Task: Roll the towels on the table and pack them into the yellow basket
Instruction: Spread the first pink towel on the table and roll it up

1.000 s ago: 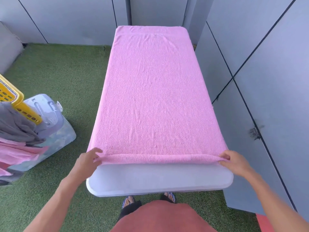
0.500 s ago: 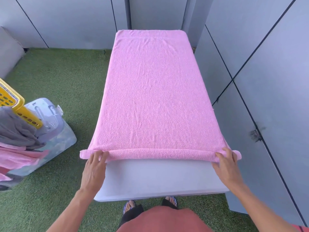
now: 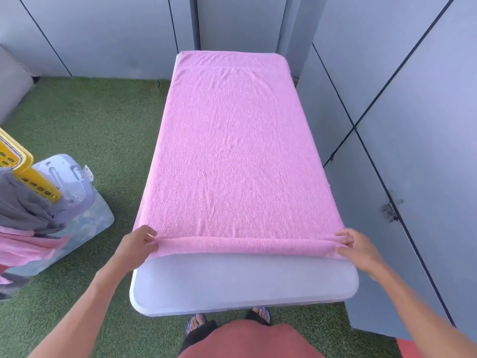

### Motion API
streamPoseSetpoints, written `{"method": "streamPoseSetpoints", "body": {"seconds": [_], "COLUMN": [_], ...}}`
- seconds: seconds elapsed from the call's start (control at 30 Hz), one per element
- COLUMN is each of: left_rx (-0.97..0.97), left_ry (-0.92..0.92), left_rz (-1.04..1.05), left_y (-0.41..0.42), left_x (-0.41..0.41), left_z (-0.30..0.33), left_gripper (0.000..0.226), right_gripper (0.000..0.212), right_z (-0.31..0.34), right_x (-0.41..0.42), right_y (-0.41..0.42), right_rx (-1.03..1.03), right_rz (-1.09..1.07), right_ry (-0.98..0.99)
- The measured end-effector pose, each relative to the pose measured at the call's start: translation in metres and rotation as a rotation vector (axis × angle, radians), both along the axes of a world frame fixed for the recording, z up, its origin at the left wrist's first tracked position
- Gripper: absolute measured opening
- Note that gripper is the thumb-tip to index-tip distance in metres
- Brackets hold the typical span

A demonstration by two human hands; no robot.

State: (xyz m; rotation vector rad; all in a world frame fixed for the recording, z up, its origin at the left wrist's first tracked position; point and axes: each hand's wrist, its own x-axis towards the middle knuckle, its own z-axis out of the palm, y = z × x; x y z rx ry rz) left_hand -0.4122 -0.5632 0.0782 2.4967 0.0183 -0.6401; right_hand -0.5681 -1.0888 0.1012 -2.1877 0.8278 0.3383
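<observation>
Pink terry cloth covers almost all of the long white table (image 3: 245,288): this large pink towel (image 3: 237,151) lies flat along it, and only its near edge is turned into a thin first roll, which rests on the table top just in front of us. Our left hand (image 3: 135,248) pinches the left end of this roll with curled fingers, and our right hand (image 3: 357,248) pinches the right end in the same way.

We judge that the rolling has only started. If one hand goes forward faster than the other, the roll may become a cone and drift over the table side. If we hold only the ends, the middle may stay loose and sag. The yellow plastic basket (image 3: 23,166) stands on the green artificial grass (image 3: 103,130) well to our left, with grey cloth (image 3: 23,205) hanging over it; a loose roll could open on the way there.
</observation>
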Motion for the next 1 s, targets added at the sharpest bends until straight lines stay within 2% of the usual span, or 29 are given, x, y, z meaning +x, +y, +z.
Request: {"method": "streamPoseSetpoints", "body": {"seconds": [0.07, 0.13, 0.2, 0.23, 0.3, 0.37, 0.47, 0.6, 0.7, 0.77, 0.83, 0.9, 0.93, 1.0], "left_rx": [0.095, 0.318, 0.352, 0.339, 0.336, 0.361, 0.334, 0.312, 0.304, 0.222, 0.085, -0.018, -0.025, 0.055], "left_ry": [-0.129, -0.397, -0.582, -0.628, -0.630, -0.616, -0.575, -0.422, -0.199, -0.019, 0.068, 0.060, 0.006, -0.243], "left_rz": [0.002, -0.156, -0.201, -0.201, -0.220, -0.254, -0.240, -0.271, -0.331, -0.273, -0.174, -0.043, 0.014, 0.024], "left_y": [-0.002, -0.006, -0.016, -0.019, -0.024, -0.024, -0.027, -0.014, 0.001, 0.007, 0.009, 0.004, 0.000, -0.008], "left_x": [-0.005, -0.021, -0.048, -0.060, -0.075, -0.072, -0.048, -0.026, -0.030, -0.027, -0.016, -0.006, -0.005, -0.012], "left_z": [-0.004, -0.008, -0.009, -0.010, -0.014, -0.021, -0.018, -0.015, -0.018, -0.013, -0.006, -0.002, 0.000, 0.001], "left_gripper": [0.012, 0.005, 0.017, 0.026, 0.045, 0.058, 0.048, 0.028, 0.030, 0.033, 0.034, 0.031, 0.026, 0.013], "right_gripper": [0.027, 0.022, 0.030, 0.039, 0.053, 0.049, 0.045, 0.042, 0.036, 0.039, 0.040, 0.038, 0.035, 0.028], "right_z": [-0.008, -0.019, -0.026, -0.026, -0.031, -0.032, -0.034, -0.037, -0.035, -0.026, -0.014, -0.010, -0.009, -0.010], "right_x": [0.000, -0.016, -0.036, -0.043, -0.045, -0.032, -0.008, -0.002, -0.017, -0.020, -0.014, -0.003, 0.000, 0.000], "right_y": [0.007, 0.024, 0.041, 0.048, 0.051, 0.044, 0.030, 0.012, -0.002, -0.011, -0.014, -0.012, -0.007, 0.008], "right_rx": [-0.226, -0.524, -0.773, -0.811, -0.779, -0.688, -0.602, -0.522, -0.426, -0.264, -0.016, 0.086, 0.043, -0.197], "right_rz": [-0.016, 0.096, 0.222, 0.264, 0.299, 0.288, 0.284, 0.352, 0.450, 0.408, 0.210, 0.006, -0.040, -0.009], "right_ry": [-0.132, -0.149, -0.185, -0.194, -0.178, -0.150, -0.119, -0.059, 0.059, 0.136, 0.105, -0.004, -0.065, -0.158]}}
